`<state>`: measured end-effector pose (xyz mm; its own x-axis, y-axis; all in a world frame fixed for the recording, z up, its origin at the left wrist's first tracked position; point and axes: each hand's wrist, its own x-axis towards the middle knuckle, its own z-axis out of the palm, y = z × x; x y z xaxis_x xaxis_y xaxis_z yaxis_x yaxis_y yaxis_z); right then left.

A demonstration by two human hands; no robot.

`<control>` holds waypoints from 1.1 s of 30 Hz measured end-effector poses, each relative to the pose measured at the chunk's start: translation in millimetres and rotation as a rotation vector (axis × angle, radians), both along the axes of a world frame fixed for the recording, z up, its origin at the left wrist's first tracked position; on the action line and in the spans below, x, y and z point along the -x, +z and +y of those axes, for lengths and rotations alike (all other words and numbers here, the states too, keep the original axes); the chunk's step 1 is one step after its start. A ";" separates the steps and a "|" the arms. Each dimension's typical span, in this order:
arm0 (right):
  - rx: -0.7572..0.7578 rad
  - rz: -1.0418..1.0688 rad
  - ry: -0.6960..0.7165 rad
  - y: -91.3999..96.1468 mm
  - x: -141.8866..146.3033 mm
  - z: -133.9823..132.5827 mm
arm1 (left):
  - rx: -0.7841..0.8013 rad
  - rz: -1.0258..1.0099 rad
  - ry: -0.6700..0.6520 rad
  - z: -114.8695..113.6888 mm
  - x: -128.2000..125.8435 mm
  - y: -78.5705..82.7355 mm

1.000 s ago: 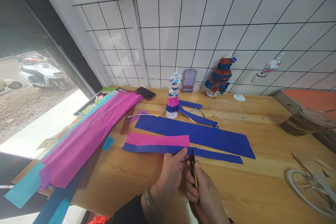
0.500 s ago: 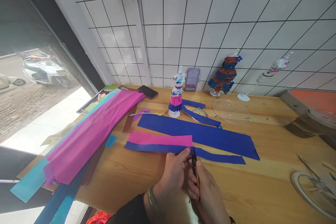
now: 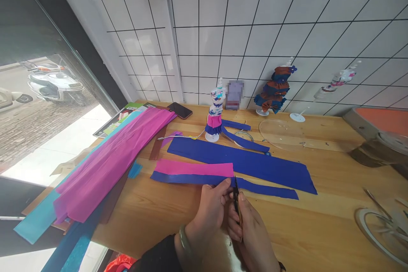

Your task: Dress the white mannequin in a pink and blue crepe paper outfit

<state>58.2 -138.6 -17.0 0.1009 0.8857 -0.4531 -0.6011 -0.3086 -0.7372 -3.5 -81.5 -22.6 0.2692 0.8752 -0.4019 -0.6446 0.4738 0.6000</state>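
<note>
My left hand [image 3: 213, 204] pinches the lower edge of a blue crepe paper strip [image 3: 185, 178] between thumb and fingers. Along that strip's upper side lies a pink paper strip [image 3: 197, 168]. In my right hand [image 3: 247, 221] is a pair of scissors [image 3: 236, 197], its blades pointing away from me at the blue strip, by the pink strip's right end. To the right of the blades the blue strip runs on across the table. Behind lies a wide blue paper sheet [image 3: 242, 159]. A small dress form [image 3: 217, 110] in a pink and blue paper skirt stands beyond it.
Pink paper sheets [image 3: 111, 165] and turquoise strips pile up at the left. A phone [image 3: 180, 110] lies at the back. Another dress form [image 3: 274, 89] in brown and blue stands against the tiled wall. Tape [image 3: 371, 157] and a wheel-shaped object [image 3: 382, 229] are at right.
The view has shifted very slightly. Both hands, the scissors and the paper strips look the same as before.
</note>
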 end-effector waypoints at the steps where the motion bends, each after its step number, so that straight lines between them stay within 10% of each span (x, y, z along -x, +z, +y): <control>1: 0.001 0.003 0.000 -0.4 0.1 0.1 | 0.002 0.001 0.003 -0.1 0.0 0.5; 20: 0.000 -0.152 0.024 -6.7 -6.7 -8.9 | -0.071 -0.030 -0.001 0.1 2.4 1.1; 26: 0.038 -0.609 0.130 -2.4 -54.8 -23.9 | -0.100 -0.046 0.059 1.2 1.8 -3.3; 33: -0.275 -1.582 0.349 -36.4 -124.1 -47.0 | -0.069 -0.065 0.058 0.4 -1.4 -3.6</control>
